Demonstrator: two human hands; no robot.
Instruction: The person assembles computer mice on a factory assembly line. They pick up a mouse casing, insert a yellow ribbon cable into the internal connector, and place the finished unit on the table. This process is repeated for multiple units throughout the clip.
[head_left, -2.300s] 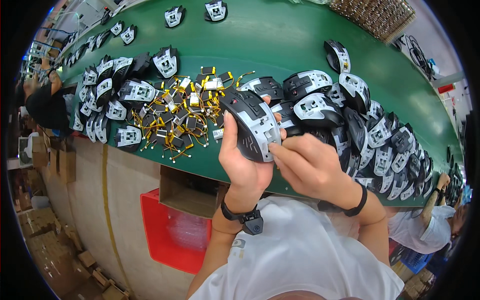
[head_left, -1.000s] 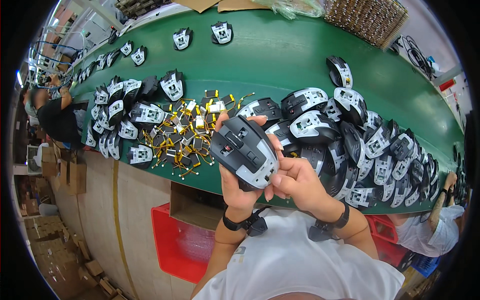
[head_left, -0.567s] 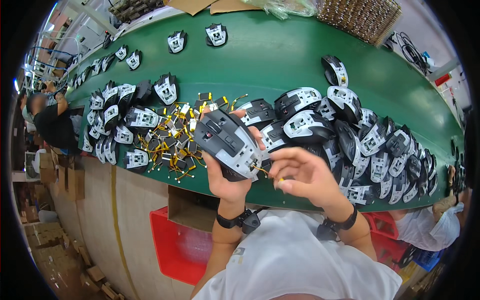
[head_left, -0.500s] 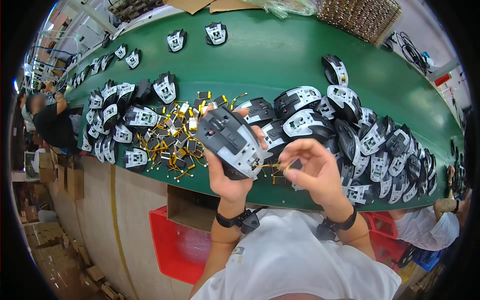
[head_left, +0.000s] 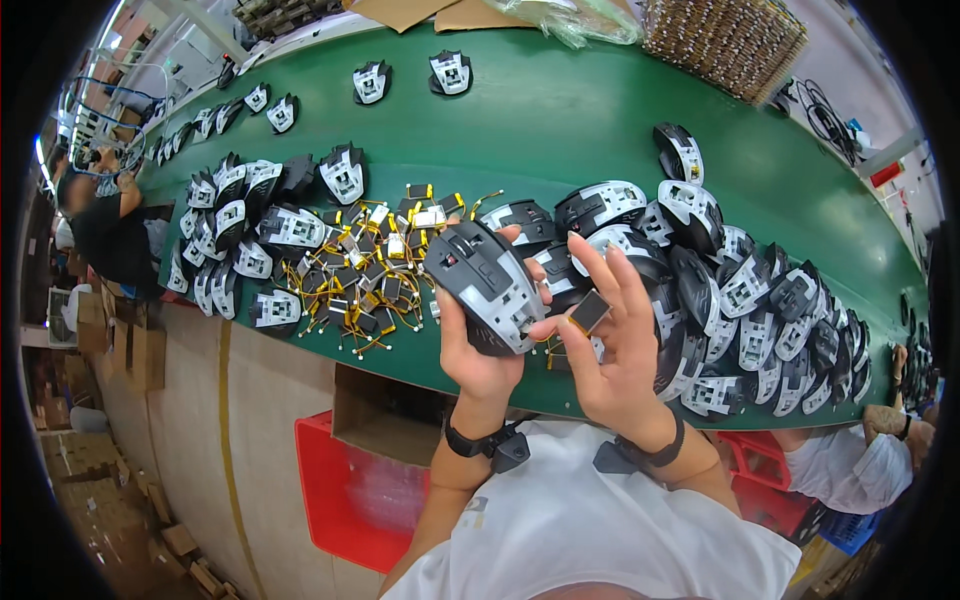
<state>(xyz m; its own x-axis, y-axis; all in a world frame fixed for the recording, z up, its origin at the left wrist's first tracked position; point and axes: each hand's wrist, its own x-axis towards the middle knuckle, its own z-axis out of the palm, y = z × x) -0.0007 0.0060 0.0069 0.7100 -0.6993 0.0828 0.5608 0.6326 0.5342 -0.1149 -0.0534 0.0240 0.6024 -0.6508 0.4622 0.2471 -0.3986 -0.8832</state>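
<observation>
Compared with half a second earlier, the right hand (head_left: 610, 345) has been raised from beneath the mouse shell (head_left: 487, 286) to its right side, fingers now spread upward; a small dark battery cell (head_left: 589, 311) is pinched between thumb and forefinger, just beside the shell's right edge. The shell, grey and black with its open underside turned up, is kept clasped in the left hand (head_left: 478, 358), fingers wrapped round its near end, and is held above the near edge of the green table (head_left: 560, 110), much where it was.

To the left of the shell, a loose heap of battery cells with yellow leads (head_left: 370, 285) is spread on the table. Further left, a cluster of mouse shells (head_left: 250, 240) is laid out. To the right, a dense pile of shells (head_left: 740, 290) extends toward the right rim, partly hidden behind the raised right hand. Two single shells (head_left: 410, 78) lie at the far side. A red crate (head_left: 350, 490) stands below the near edge.
</observation>
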